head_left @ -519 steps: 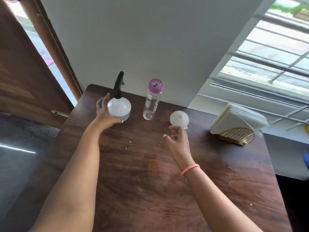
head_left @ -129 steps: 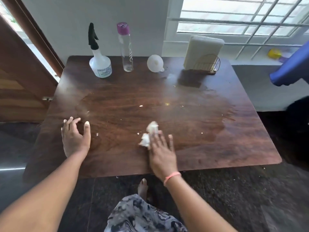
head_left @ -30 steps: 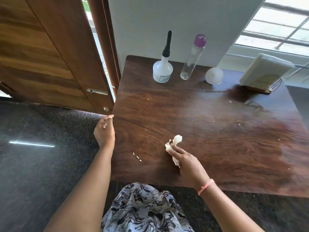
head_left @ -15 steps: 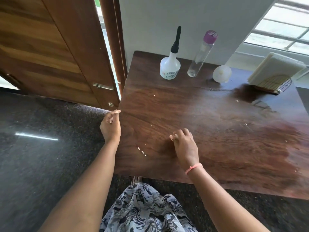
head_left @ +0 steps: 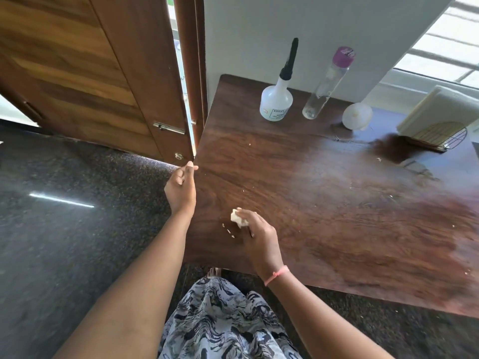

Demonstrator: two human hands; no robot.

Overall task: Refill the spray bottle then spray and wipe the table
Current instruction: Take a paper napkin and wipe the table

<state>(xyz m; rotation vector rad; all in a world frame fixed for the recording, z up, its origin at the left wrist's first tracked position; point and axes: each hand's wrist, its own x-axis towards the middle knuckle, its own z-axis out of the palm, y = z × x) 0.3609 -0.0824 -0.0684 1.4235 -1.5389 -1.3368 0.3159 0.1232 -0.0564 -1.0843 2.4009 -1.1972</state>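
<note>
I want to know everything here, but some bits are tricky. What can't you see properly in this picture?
All in the head view:
- Tissue wad: mostly hidden under the right hand.
- Spray bottle label: print too small to read.
- Napkin holder: cut off by the right edge.
- Left hand fingers: curled at the table edge, so their grip is hidden.
- Clear bottle: water level unclear.

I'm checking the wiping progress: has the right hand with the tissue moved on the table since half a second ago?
Yes. The right hand slid with the tissue toward the table's left edge, nearer the crumbs.
</note>
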